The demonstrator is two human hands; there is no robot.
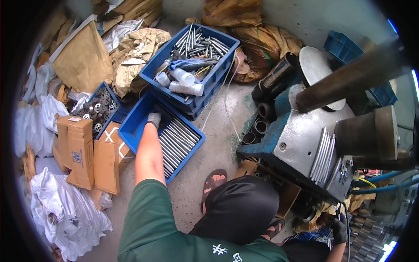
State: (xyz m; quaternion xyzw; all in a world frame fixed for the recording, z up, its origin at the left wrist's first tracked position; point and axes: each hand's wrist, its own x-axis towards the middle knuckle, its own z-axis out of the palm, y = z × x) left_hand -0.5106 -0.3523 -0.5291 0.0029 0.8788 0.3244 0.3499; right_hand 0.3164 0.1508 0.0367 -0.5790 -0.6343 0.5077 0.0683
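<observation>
My left hand [153, 118], in a light grey work glove, reaches down into a blue plastic bin [131, 126] at the left end of its metal rods [179, 142]. The rods lie side by side in rows. Its fingers point away from view, so whether they grip a rod is hidden. Far off at the lower right, my right hand [339, 230], in a dark glove, is beside a thin dark cable [347, 218] at the machine's side. Its fingers are too small and dark to read.
Behind stands a stacked blue crate [233, 46] with loose rods and plastic bottles. Cardboard boxes [76, 148] and white sacks [65, 214] crowd the left. At right, a machine table [301, 131] carries several rods [323, 155] below a thick metal column [349, 74]. A white cord [227, 100] crosses the floor.
</observation>
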